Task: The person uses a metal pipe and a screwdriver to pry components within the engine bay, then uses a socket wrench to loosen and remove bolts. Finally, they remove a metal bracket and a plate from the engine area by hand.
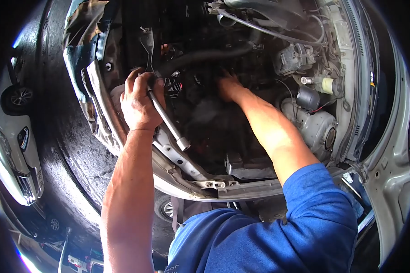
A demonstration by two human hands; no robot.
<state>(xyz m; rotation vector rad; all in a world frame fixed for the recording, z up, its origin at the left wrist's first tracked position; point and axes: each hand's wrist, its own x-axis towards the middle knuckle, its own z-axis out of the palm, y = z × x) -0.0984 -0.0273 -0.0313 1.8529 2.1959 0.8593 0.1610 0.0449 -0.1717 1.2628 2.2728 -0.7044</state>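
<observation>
My left hand is closed round a metal socket wrench at the front edge of the engine bay. The wrench's shaft slants down to the right and ends in a socket. Deep in the bay, my right hand reaches among dark engine parts with its fingers apart. Shadow hides the fingertips and whatever they touch. A thick black hose runs just beyond both hands. Left of the bay lies the bare front body frame, with torn panel pieces attached.
On the right are a round brake booster, a reservoir with a yellowish band and a black cylinder. A metal crossmember borders the bay near my body. A white car stands on the wet dark floor at left.
</observation>
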